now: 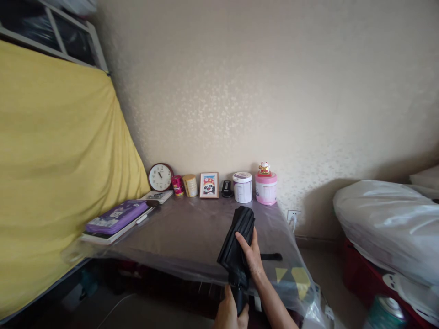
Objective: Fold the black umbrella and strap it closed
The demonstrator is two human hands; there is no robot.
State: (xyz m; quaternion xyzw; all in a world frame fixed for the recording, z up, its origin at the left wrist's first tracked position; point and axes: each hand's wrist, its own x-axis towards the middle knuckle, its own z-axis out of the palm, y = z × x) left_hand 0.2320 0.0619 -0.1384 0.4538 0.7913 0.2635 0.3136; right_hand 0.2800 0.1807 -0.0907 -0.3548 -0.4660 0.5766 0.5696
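A black folding umbrella (236,242), its canopy gathered in pleats, is held at a tilt over the near edge of the table. My left hand (230,310) is closed around its dark handle (239,294) at the bottom of the view. Higher up, my right hand (252,258) grips the folded canopy, thumb along the front and fingers mostly hidden behind. A short black strip (271,257) shows just right of my right hand; whether it joins the umbrella I cannot tell.
Along the wall on the plastic-covered table (192,233) stand a clock (160,177), a picture frame (209,185), a white canister (243,188) and a pink canister (266,189). At left lies a purple case (116,217) beside a yellow cloth (61,151). White plastic bags (387,219) are at right.
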